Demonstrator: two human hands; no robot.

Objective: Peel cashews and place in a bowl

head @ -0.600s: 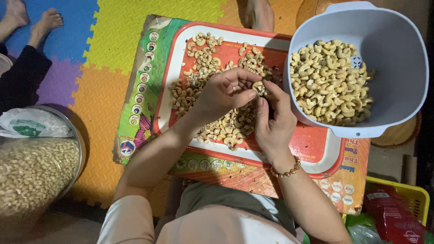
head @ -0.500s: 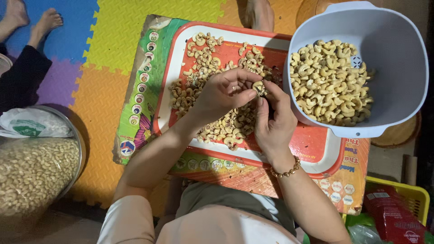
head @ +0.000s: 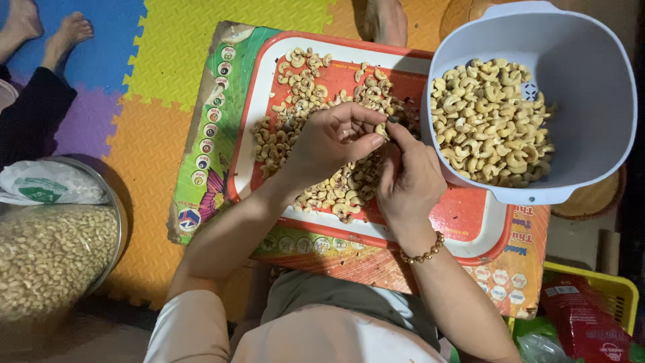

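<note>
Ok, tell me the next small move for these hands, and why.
Probably finish stripping the cashew pinched between the left hand and the right hand, then drop it in the bowl. Both hands meet on that one nut above the tray, the tray's nuts show dark skin bits, and the bowl beside the right hand holds paler, clean nuts.

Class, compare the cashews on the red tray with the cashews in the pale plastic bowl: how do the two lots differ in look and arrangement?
The cashews on the red tray are scattered loosely and many show reddish-brown skin; the cashews in the bowl are heaped together, pale and clean. Both hands, left and right, work over the tray lot. Both lots are curved kernels.
</note>
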